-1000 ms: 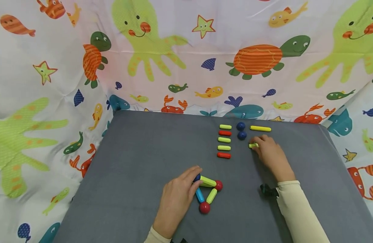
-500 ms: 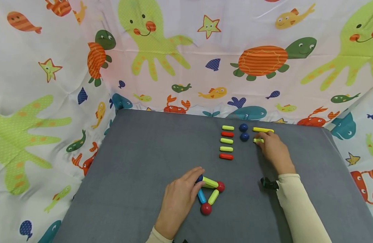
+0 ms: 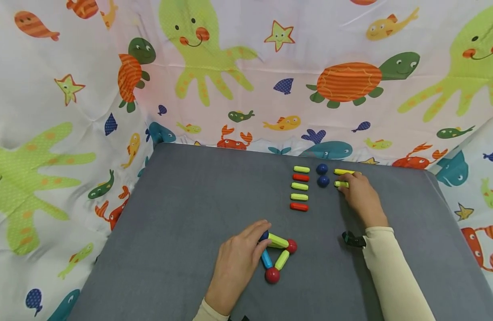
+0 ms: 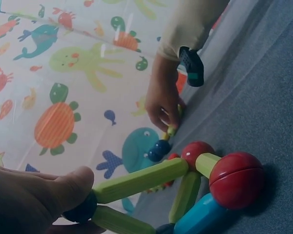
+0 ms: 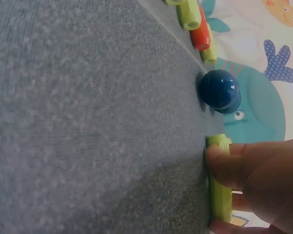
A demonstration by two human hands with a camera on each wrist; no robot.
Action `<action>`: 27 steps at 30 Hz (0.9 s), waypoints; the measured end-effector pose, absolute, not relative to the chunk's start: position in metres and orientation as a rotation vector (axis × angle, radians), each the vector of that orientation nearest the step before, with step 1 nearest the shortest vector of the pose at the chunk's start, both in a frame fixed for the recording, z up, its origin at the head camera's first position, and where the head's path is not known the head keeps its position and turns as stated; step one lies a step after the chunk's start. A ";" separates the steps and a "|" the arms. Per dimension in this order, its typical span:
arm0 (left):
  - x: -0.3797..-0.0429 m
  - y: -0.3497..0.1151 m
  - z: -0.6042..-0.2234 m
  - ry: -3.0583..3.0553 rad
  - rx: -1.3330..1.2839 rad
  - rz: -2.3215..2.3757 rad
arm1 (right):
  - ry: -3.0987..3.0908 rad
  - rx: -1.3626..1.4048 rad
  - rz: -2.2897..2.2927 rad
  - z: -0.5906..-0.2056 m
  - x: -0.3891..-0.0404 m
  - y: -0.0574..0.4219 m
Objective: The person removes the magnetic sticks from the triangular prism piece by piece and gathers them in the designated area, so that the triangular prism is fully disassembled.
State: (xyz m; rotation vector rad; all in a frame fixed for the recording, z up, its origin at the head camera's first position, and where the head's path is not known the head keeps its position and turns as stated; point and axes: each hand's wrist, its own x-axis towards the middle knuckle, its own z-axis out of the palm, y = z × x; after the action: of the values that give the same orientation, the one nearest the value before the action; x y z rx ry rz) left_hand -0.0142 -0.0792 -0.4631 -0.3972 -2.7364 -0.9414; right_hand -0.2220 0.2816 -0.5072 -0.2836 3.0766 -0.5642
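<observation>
My left hand grips a dark blue ball, the raised corner of a small frame built from balls and rods. From that ball, yellow-green rods run down; a red ball, a second red ball and a light blue rod form its lower part. Far to the right, my right hand pinches a short yellow-green rod with the thumb in front. This rod is low over the cloth, close in front of a longer yellow rod, which the fingers partly cover.
Left of my right hand, two dark blue balls stand one behind the other. Beyond them lies a column of short yellow-green and red rods. A grey cloth covers the table, and a printed curtain closes off the back and sides.
My right hand has moved slightly away from me, bringing its yellow-green rod nearer to the long yellow rod. The left hand keeps its hold on the ball, and the head view has shifted slightly.
</observation>
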 end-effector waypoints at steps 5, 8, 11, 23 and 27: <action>-0.014 -0.078 -0.463 -2.736 -0.405 -0.937 | 3.111 -0.244 -0.558 -0.495 -0.213 0.280; -0.014 -0.077 -0.463 -2.727 -0.403 -0.936 | 3.174 -0.258 -0.585 -0.477 -0.207 0.272; -0.014 -0.078 -0.463 -2.725 -0.398 -0.946 | 3.227 -0.309 -0.648 -0.455 -0.197 0.259; -0.015 -0.081 -0.467 -2.719 -0.384 -1.014 | 3.151 -0.694 -0.955 -0.397 -0.135 0.197; -0.017 -0.081 -0.470 -2.689 -0.405 -1.086 | 3.101 -0.767 -1.003 -0.391 -0.121 0.185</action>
State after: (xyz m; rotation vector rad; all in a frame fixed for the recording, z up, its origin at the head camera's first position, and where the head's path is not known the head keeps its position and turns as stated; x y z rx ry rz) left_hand -0.0167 -0.0810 -0.4696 -0.4051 -2.6895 -1.0858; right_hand -0.1214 0.1849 -0.3908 -0.7667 3.1005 -1.0034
